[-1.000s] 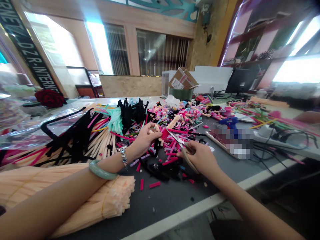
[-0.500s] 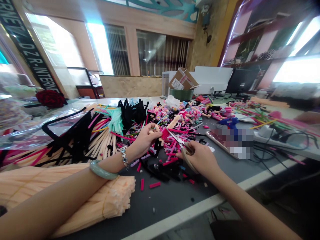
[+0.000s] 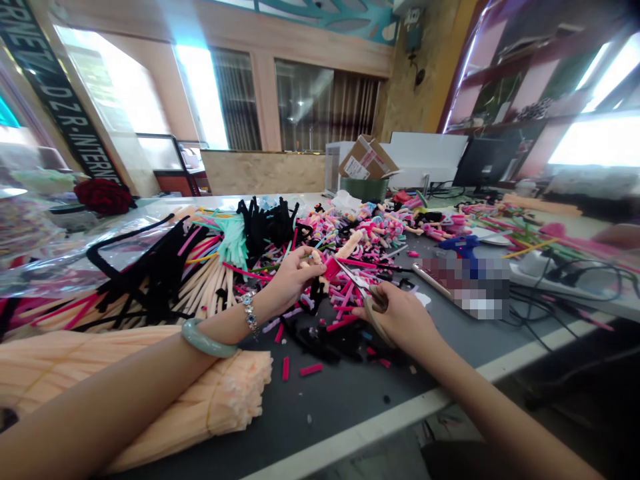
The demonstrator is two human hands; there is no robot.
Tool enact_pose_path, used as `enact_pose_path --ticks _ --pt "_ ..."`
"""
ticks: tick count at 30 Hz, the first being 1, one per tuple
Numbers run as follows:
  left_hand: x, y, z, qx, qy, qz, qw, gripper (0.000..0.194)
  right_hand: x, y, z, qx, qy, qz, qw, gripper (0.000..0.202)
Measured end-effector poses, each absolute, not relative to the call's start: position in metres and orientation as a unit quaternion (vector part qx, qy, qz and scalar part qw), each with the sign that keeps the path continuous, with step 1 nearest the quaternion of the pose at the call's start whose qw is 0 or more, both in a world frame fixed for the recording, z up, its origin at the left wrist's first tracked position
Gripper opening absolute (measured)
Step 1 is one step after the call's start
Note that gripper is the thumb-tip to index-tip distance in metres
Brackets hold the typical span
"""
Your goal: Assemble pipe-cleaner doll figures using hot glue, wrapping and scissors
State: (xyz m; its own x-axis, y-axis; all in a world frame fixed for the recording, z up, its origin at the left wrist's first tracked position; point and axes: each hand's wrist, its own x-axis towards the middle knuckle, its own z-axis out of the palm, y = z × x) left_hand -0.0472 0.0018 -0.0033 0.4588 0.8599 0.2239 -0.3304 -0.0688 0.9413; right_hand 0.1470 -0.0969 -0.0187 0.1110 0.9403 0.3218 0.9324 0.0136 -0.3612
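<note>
My left hand (image 3: 294, 275) pinches a small figure made of chenille stems (image 3: 323, 285), with peach, black and bright pink parts. A flat pink piece (image 3: 331, 268) sticks out from it to the right. Closed around the handles of a pair of scissors (image 3: 358, 281) is my right hand (image 3: 403, 317). The scissor blades point up and left, and their tips reach the pink piece; whether they touch it I cannot tell. Under both hands lies a heap of short pink, purple and black stem cuttings (image 3: 345, 300).
A bundle of peach chenille stems (image 3: 225, 393) lies under my left forearm. Black stems (image 3: 165, 267) spread at left. To the right are a phone (image 3: 440, 283), a blue glue gun (image 3: 463, 248) and black cables (image 3: 530, 307). A cardboard box (image 3: 367, 160) stands behind the heap.
Almost nothing differs. The whole view has shifted by a few pixels, and both hands keep their hold with the scissors still at the pink piece.
</note>
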Motion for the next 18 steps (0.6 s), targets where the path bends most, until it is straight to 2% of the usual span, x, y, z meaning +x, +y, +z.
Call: enact_pose_path --ticks 18 --pt "-0.0467 0.0 -0.0005 0.561 0.218 0.474 0.643 0.03 0.1468 -0.0983 -0.0196 -0.683 -0.673 0.072 0.274 0.039"
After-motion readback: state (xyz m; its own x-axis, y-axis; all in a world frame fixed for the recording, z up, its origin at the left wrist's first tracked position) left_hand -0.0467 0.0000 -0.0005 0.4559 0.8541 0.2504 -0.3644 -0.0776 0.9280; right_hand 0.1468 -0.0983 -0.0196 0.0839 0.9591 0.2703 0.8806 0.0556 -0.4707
